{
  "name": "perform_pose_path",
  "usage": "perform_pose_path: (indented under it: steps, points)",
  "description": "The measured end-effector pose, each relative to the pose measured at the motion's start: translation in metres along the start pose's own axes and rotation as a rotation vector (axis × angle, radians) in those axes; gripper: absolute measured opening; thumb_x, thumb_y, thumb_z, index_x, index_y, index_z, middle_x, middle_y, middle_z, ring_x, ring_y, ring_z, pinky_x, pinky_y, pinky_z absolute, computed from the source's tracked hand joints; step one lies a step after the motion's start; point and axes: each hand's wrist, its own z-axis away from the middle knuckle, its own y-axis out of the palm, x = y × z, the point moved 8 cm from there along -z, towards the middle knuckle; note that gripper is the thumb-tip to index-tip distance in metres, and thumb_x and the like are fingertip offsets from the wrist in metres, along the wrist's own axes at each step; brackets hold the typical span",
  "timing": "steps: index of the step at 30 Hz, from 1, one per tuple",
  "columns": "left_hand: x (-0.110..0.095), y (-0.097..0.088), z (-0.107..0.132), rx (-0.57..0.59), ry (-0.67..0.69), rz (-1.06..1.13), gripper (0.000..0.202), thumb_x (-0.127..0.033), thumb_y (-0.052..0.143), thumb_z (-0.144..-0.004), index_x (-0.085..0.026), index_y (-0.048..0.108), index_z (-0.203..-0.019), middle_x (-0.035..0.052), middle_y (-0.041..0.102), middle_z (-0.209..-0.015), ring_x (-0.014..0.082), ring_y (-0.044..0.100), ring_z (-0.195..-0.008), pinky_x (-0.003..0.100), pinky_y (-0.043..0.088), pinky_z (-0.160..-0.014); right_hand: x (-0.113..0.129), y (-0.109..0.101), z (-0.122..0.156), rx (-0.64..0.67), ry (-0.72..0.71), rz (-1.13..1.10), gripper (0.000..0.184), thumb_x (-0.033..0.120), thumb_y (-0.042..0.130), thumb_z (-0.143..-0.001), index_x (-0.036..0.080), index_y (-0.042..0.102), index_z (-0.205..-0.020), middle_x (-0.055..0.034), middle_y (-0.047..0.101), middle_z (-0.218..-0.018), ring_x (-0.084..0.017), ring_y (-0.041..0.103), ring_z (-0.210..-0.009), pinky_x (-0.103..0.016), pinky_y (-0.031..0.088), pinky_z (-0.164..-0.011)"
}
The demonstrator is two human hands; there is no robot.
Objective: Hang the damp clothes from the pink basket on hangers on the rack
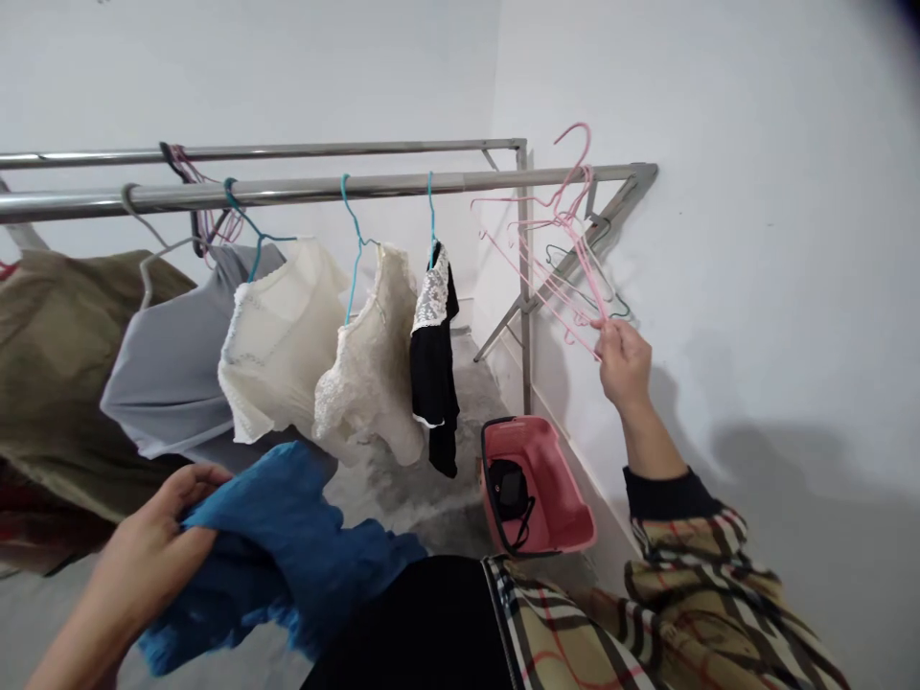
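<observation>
My left hand (165, 551) is closed on the edge of a blue garment (287, 537), whose crumpled folds hang down in front of my body. On the right, my right hand (624, 359) pinches the lower corner of a pink wire hanger (561, 206). That hanger's hook stands up above the front rail, and other pink hangers hang at the same spot close to it; which ones touch it I cannot make out. A dark green hanger (616, 305) shows behind them.
Clothes hang along the metal rack (302, 189): an olive garment (79, 355), a grey one (172, 364), a cream top (287, 326), a lacy cream top (378, 355) and a black top (433, 374). A pink basket (550, 479) holding a black object (507, 489) stands below, by the wall.
</observation>
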Motion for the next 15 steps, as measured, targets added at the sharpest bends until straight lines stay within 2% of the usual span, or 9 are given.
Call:
perform_pose_path:
  steps: [2,4,5,6,8,11,13,15]
  points:
    - [-0.010,0.008,0.005,0.040,-0.061,0.170,0.025,-0.027,0.054,-0.062,-0.030,0.056,-0.087,-0.0100,0.067,-0.074,0.0176,0.062,-0.070,0.026,0.049,-0.063,0.003,-0.004,0.044,-0.073,0.021,-0.029,0.040,0.049,0.043,-0.095,0.016,0.065,-0.094,0.0045,0.046,-0.056,-0.010,0.046,-0.051,-0.025,0.040,-0.056]
    - [-0.022,0.018,0.010,0.066,-0.120,0.358,0.020,-0.020,0.054,-0.064,-0.026,0.054,-0.083,-0.0104,0.059,-0.066,0.0112,0.052,-0.060,0.020,0.043,-0.057,-0.003,-0.002,0.089,-0.144,0.108,-0.062,0.039,0.050,0.043,-0.094,0.016,0.062,-0.094,0.0050,0.046,-0.057,-0.010,0.046,-0.052,-0.025,0.041,-0.058]
    - [-0.027,0.024,0.010,0.072,-0.155,0.470,0.019,-0.018,0.056,-0.065,-0.025,0.053,-0.083,-0.0100,0.055,-0.065,0.0090,0.048,-0.057,0.019,0.039,-0.054,-0.008,0.004,0.110,-0.137,0.166,-0.095,0.037,0.051,0.046,-0.093,0.017,0.060,-0.092,0.0051,0.047,-0.059,-0.010,0.046,-0.053,-0.025,0.041,-0.058]
    - [-0.033,0.028,0.010,0.050,-0.178,0.599,0.018,-0.019,0.058,-0.065,-0.023,0.051,-0.081,-0.0092,0.051,-0.062,0.0077,0.044,-0.054,0.017,0.036,-0.050,-0.012,0.015,0.128,-0.095,0.230,-0.144,0.035,0.052,0.051,-0.090,0.018,0.058,-0.091,0.0050,0.048,-0.061,-0.010,0.046,-0.054,-0.024,0.041,-0.058]
    - [-0.044,0.038,0.006,0.010,-0.184,0.837,0.023,-0.022,0.066,-0.064,-0.021,0.051,-0.081,-0.0076,0.053,-0.065,0.0076,0.046,-0.054,0.019,0.038,-0.052,-0.015,0.044,0.156,0.070,0.382,-0.309,0.033,0.050,0.063,-0.083,0.019,0.055,-0.094,0.0058,0.050,-0.065,-0.009,0.047,-0.054,-0.022,0.042,-0.055]
    - [-0.060,0.050,-0.002,-0.027,-0.109,0.994,0.028,-0.019,0.070,-0.060,-0.020,0.051,-0.080,-0.0064,0.052,-0.066,0.0071,0.046,-0.054,0.018,0.038,-0.050,-0.005,0.085,0.183,0.295,0.609,-0.586,0.032,0.045,0.069,-0.080,0.022,0.052,-0.094,0.0102,0.040,-0.060,-0.005,0.037,-0.044,-0.017,0.033,-0.042]
    - [-0.071,0.055,-0.006,-0.041,-0.046,1.041,0.028,-0.017,0.070,-0.061,-0.021,0.051,-0.081,-0.0061,0.052,-0.066,0.0071,0.047,-0.054,0.018,0.038,-0.050,0.002,0.095,0.193,0.336,0.679,-0.657,0.029,0.045,0.066,-0.082,0.022,0.049,-0.088,0.0118,0.032,-0.057,-0.003,0.028,-0.039,-0.016,0.025,-0.037]
    - [-0.079,0.060,-0.007,-0.055,-0.017,1.086,0.027,-0.018,0.069,-0.063,-0.022,0.050,-0.082,-0.0058,0.053,-0.067,0.0078,0.050,-0.055,0.019,0.040,-0.051,0.005,0.093,0.198,0.329,0.652,-0.619,0.028,0.045,0.063,-0.085,0.022,0.047,-0.086,0.0117,0.032,-0.056,-0.004,0.028,-0.040,-0.016,0.025,-0.038]
